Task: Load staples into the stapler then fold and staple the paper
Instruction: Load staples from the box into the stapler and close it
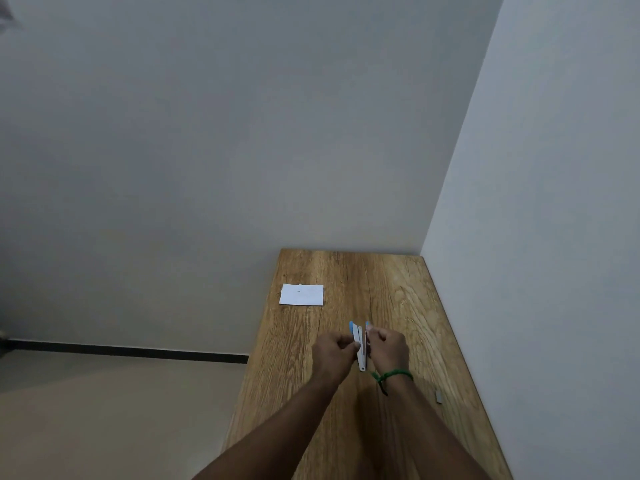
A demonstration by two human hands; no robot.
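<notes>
Wooden table (381, 289) in a wall corner. White paper (301, 294) lies flat near the far left edge. Left hand (332, 351) and right hand (389, 348) are mid-table, fingers curled, both gripping the stapler (360, 344), which is opened and upright between them, well apart from the paper. Green band (393, 375) on the right wrist. Small grey strip (439, 398) near the right edge, maybe staples, cannot tell.

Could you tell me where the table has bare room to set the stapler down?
Free: the far right wood of the table, between the paper and the wall; the band between paper and hands. Crowded: the middle, where left hand and right hand grip the stapler; a small grey strip lies near the right edge.
</notes>
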